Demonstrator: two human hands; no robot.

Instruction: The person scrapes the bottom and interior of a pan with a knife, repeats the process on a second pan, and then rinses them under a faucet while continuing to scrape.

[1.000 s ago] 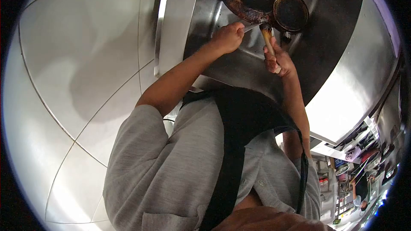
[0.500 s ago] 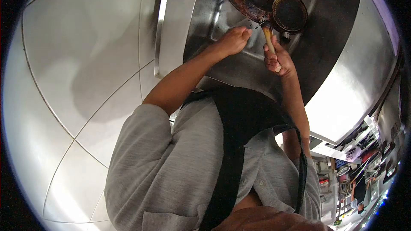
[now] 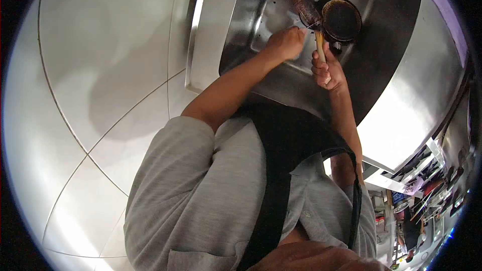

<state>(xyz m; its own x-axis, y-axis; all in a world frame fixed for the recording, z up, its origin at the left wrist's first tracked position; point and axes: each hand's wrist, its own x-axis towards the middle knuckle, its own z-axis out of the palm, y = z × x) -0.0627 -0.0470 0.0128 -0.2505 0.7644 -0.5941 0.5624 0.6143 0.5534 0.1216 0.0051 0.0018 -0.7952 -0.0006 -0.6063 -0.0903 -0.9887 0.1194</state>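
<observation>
While the pale wooden handle (image 3: 320, 46) is clenched in the right hand (image 3: 324, 69), the rusty round pan (image 3: 302, 1) is held on edge in the steel sink (image 3: 386, 45), at eleven o'clock from that grip. A thin metal scraper (image 3: 307, 26) is pinched in the left hand (image 3: 286, 43), at the pan's lower edge.

Tiled floor (image 3: 100, 70), distant cluttered shelves (image 3: 422, 190)

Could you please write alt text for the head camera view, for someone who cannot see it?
Over a steel sink, the right hand grips a wooden handle of a burnt pan, while the left hand scrapes it with a thin metal tool. A second blackened pan lies beside it.
</observation>
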